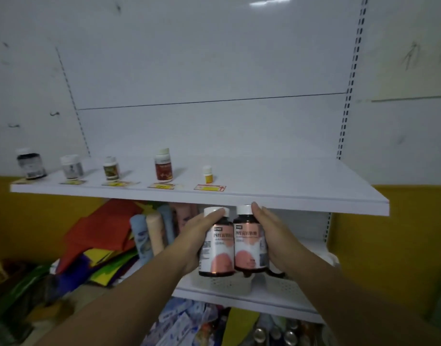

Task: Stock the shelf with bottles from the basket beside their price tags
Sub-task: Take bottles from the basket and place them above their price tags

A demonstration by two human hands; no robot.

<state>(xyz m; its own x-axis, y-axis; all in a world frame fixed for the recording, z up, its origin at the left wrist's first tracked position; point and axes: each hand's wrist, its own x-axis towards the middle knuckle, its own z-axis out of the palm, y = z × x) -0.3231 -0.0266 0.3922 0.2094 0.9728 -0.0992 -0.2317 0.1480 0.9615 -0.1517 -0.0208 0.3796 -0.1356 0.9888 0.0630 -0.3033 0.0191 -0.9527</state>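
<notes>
Two matching dark bottles with pink labels and white caps are held side by side just below the front edge of the white shelf (289, 181). My left hand (194, 236) grips the left pink-label bottle (218, 248); my right hand (271, 233) grips the right pink-label bottle (248, 243). On the shelf stand several bottles, each behind a price tag: a dark bottle (31, 164), a grey bottle (71, 167), a green-label bottle (111, 168), a red-label bottle (163, 166) and a small yellow bottle (208, 174). The white basket (229, 284) sits under the held bottles.
A lower white shelf (251, 299) carries the basket. Coloured cloth and rolled towels (149, 231) lie piled at the lower left. Packets and cans (261, 333) fill the space below. The shelf's right half holds nothing. Yellow wall panels flank the unit.
</notes>
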